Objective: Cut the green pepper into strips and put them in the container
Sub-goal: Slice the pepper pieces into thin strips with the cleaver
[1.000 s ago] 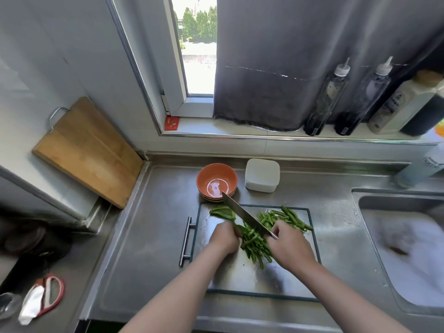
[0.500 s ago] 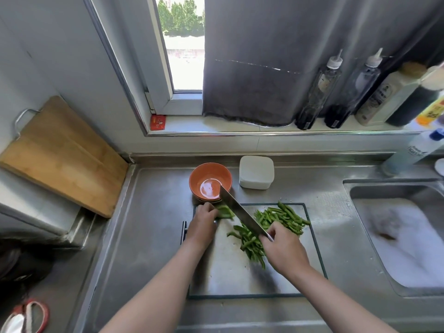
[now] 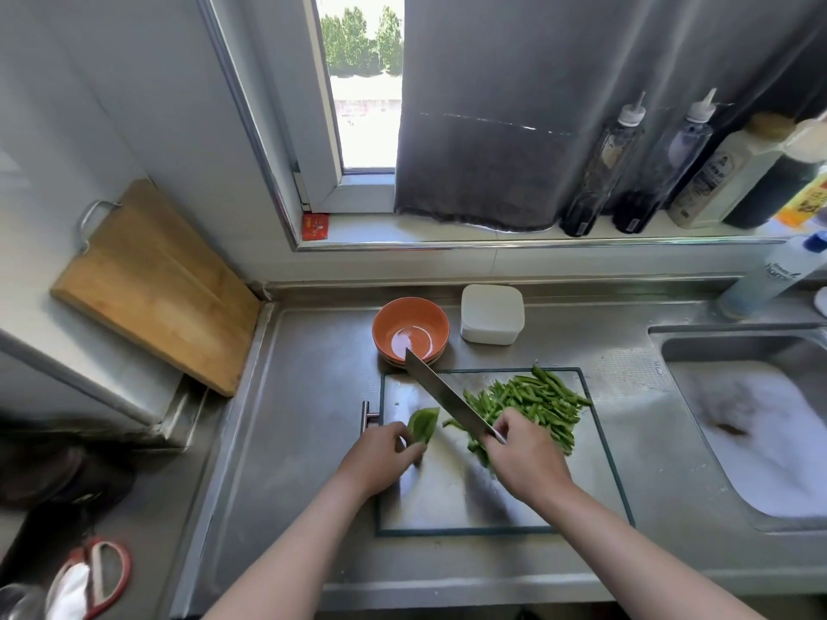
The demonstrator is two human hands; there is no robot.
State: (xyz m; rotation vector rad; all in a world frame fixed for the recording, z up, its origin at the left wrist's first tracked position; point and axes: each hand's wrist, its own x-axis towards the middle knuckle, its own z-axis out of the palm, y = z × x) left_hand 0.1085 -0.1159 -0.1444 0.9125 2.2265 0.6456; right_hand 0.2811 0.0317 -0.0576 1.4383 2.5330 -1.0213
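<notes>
Fingers (image 3: 404, 446) of left hand (image 3: 380, 460) pinch one pepper piece (image 3: 423, 424); right hand (image 3: 524, 460) grips one knife (image 3: 443, 396).

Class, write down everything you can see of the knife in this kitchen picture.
The knife has a long, straight, grey metal blade. Its handle is hidden inside the right hand, which grips it. The blade slants up and left over the cutting board, between the uncut pepper piece and the pile of strips, its tip seen against the orange bowl. Whether its edge touches the board is unclear.
</notes>
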